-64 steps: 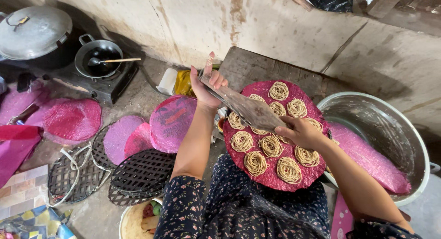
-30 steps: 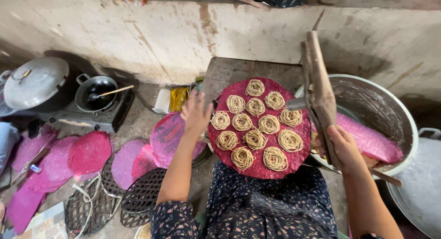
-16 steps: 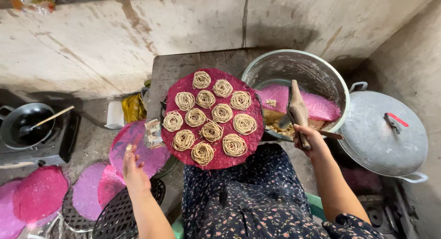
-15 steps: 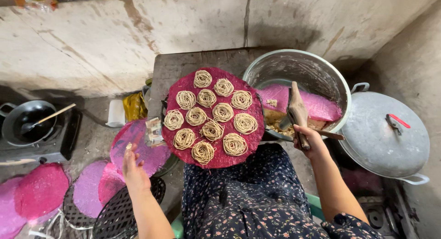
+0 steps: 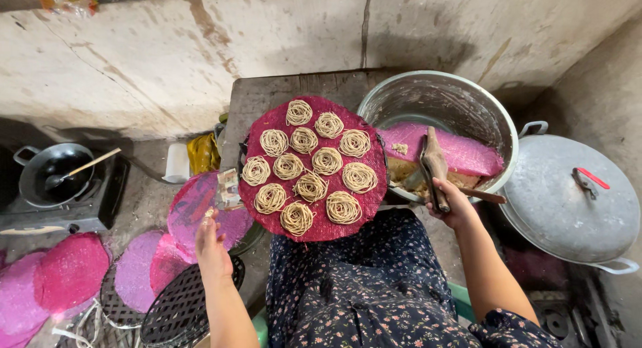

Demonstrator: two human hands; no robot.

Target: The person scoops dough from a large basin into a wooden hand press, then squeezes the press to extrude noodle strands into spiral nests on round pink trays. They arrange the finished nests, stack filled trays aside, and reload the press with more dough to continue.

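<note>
Eleven coils of pale noodle sit on the round magenta mat (image 5: 314,221), the landmark for all else. Far to the left of the mat, a black pan (image 5: 50,181) with a spoon in it rests on a small stove (image 5: 87,211), and pink mats (image 5: 70,271) lie on the floor below that. Nearer the mat, low and to its left, the left hand (image 5: 212,249) hovers with fingers loosely spread and holds nothing, above a dark mesh tray (image 5: 187,308) and just beside another pink mat (image 5: 194,207). Just right of the mat, the right hand (image 5: 451,202) is closed around a wooden press (image 5: 433,166), which stands tilted over the rim of a big metal pot (image 5: 491,121). Dough and a pink mat lie inside that pot. Farthest right of the mat, a metal lid (image 5: 568,207) with a red handle lies flat.
</note>
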